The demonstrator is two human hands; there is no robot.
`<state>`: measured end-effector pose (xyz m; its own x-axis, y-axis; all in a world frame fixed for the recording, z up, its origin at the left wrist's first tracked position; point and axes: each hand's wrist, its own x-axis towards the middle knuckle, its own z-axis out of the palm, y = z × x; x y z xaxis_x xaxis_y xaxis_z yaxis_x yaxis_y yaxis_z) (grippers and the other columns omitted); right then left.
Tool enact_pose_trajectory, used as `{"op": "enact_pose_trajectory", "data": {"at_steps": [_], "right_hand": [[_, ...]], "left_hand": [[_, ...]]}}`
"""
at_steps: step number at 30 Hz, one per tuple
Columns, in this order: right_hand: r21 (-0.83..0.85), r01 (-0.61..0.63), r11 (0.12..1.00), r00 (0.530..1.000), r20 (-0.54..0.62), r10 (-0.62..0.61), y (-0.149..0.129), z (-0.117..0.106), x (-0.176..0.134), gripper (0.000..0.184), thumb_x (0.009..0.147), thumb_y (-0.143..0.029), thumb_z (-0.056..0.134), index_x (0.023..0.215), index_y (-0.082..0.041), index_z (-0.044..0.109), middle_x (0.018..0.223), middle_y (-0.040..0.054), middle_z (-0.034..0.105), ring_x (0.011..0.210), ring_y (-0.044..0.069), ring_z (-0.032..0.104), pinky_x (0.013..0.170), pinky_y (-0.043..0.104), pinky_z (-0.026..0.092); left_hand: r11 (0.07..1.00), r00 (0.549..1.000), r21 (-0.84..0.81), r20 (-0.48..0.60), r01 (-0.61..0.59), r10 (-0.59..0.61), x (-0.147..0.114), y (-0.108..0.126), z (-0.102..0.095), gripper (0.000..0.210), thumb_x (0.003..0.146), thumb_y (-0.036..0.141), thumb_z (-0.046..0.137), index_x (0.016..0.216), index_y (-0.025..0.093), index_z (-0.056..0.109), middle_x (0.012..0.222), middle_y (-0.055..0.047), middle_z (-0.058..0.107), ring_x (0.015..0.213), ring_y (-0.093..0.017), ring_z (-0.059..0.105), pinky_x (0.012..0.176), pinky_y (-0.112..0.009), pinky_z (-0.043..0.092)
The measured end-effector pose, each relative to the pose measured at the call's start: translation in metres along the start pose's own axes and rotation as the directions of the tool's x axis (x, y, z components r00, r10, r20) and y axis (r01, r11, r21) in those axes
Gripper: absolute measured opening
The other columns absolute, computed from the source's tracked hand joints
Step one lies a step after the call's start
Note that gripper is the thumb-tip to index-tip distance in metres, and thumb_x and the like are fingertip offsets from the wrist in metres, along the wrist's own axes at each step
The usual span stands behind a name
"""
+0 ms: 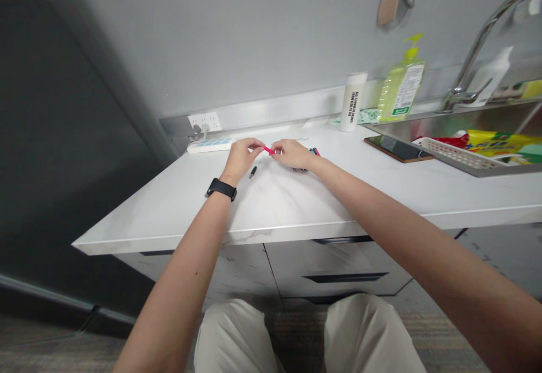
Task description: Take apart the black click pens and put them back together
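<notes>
A slim pink pen-like piece (pixel 269 150) spans the gap between my two hands above the white counter. My left hand (pixel 243 156), with a black watch on its wrist, pinches one end between thumb and fingertips. At the other end, the fingers of my right hand (pixel 291 154) are closed on it. Just right of my left hand lies a short black piece (pixel 253 171), like a pen cap or a pen part. Several thin coloured items, apparently pens (pixel 315 152), stick out behind my right wrist, mostly hidden by it.
A power strip (pixel 212 145) lies behind my left hand, near a wall socket (pixel 205 121). To the right are a white tube (pixel 353 102), a yellow-green pump bottle (pixel 401 88), a dark phone (pixel 398 148) and a sink (pixel 483 167) with a faucet (pixel 474 62) and a white basket (pixel 457 153).
</notes>
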<state>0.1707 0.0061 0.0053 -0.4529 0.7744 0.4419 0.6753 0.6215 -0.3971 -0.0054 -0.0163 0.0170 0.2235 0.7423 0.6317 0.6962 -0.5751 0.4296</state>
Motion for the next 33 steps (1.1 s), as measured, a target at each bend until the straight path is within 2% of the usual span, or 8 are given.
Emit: {"op": "enact_pose_trajectory", "data": {"at_steps": [9,11,14,18,22,24,29,33], "right_hand": [[0.038,-0.053,0.998,0.998,0.015,0.053,-0.002,0.0,-0.001,0.019,0.085,-0.022,0.051,0.091,-0.015,0.068,0.085,0.0053,0.069,0.066,0.012,0.057,0.066,0.022,0.041],[0.035,-0.056,0.998,0.998,0.004,0.056,-0.001,0.0,0.0,0.019,0.085,-0.022,0.051,0.091,-0.015,0.068,0.085,0.0053,0.07,0.069,0.013,0.058,0.067,0.022,0.041],[0.026,-0.08,0.996,0.997,-0.007,0.081,0.001,0.0,0.002,0.019,0.085,-0.021,0.051,0.093,-0.014,0.067,0.084,0.0057,0.069,0.069,0.013,0.058,0.066,0.021,0.041],[0.033,-0.083,0.996,0.997,0.003,0.083,0.003,0.0,0.002,0.021,0.084,-0.018,0.05,0.095,-0.012,0.067,0.083,0.0061,0.069,0.067,0.013,0.058,0.065,0.021,0.04],[0.027,-0.09,0.996,0.996,-0.003,0.09,0.002,-0.002,0.001,0.021,0.083,-0.017,0.051,0.097,-0.012,0.066,0.086,0.0067,0.069,0.066,0.012,0.057,0.064,0.021,0.04],[0.02,-0.095,0.995,0.995,-0.009,0.095,0.001,-0.003,0.001,0.021,0.083,-0.017,0.051,0.096,-0.012,0.066,0.086,0.0067,0.069,0.066,0.013,0.057,0.065,0.021,0.04],[0.0,-0.094,0.996,0.995,-0.033,0.094,0.001,-0.005,0.0,0.02,0.083,-0.019,0.05,0.093,-0.013,0.067,0.083,0.0066,0.068,0.069,0.014,0.058,0.066,0.022,0.039],[-0.029,-0.082,0.996,0.995,-0.052,0.08,0.002,-0.005,0.001,0.02,0.083,-0.019,0.051,0.09,-0.013,0.068,0.084,0.0075,0.068,0.072,0.015,0.058,0.067,0.022,0.039]], "left_hand": [[0.999,0.999,0.002,0.032,-0.043,0.043,0.001,0.0,0.002,0.015,0.08,0.02,0.057,0.09,0.018,0.067,0.094,-0.006,0.067,0.087,-0.017,0.06,0.075,-0.028,0.047],[0.999,1.0,0.03,-0.01,0.014,-0.013,0.001,-0.006,0.004,0.016,0.078,0.019,0.057,0.093,0.018,0.064,0.09,-0.005,0.066,0.082,-0.016,0.06,0.077,-0.029,0.047],[0.957,0.97,0.158,-0.054,0.242,-0.236,-0.001,-0.022,0.007,0.016,0.071,0.02,0.063,0.087,0.017,0.06,0.077,-0.004,0.064,0.073,-0.018,0.06,0.074,-0.031,0.047],[0.9,0.925,0.287,0.094,0.328,-0.367,-0.004,-0.039,0.008,0.025,0.059,0.035,0.074,0.067,0.021,0.055,0.063,-0.004,0.062,0.065,-0.022,0.059,0.064,-0.032,0.046],[0.91,0.913,0.305,0.207,0.282,-0.352,-0.002,-0.044,0.011,0.014,0.063,0.026,0.069,0.058,0.021,0.056,0.063,-0.006,0.065,0.064,-0.022,0.06,0.065,-0.032,0.047],[0.92,0.924,0.275,0.184,0.28,-0.336,-0.001,-0.044,0.012,0.01,0.067,0.021,0.064,0.059,0.021,0.058,0.064,-0.007,0.066,0.064,-0.021,0.061,0.067,-0.033,0.047],[0.947,0.956,0.144,0.016,0.286,-0.292,0.003,-0.037,0.011,0.005,0.074,0.018,0.058,0.07,0.02,0.057,0.069,-0.005,0.066,0.066,-0.018,0.06,0.068,-0.031,0.047],[0.97,0.971,0.03,-0.025,0.24,-0.239,0.003,-0.026,0.01,0.008,0.077,0.017,0.055,0.085,0.019,0.053,0.077,-0.003,0.064,0.072,-0.016,0.06,0.073,-0.03,0.047]]}}
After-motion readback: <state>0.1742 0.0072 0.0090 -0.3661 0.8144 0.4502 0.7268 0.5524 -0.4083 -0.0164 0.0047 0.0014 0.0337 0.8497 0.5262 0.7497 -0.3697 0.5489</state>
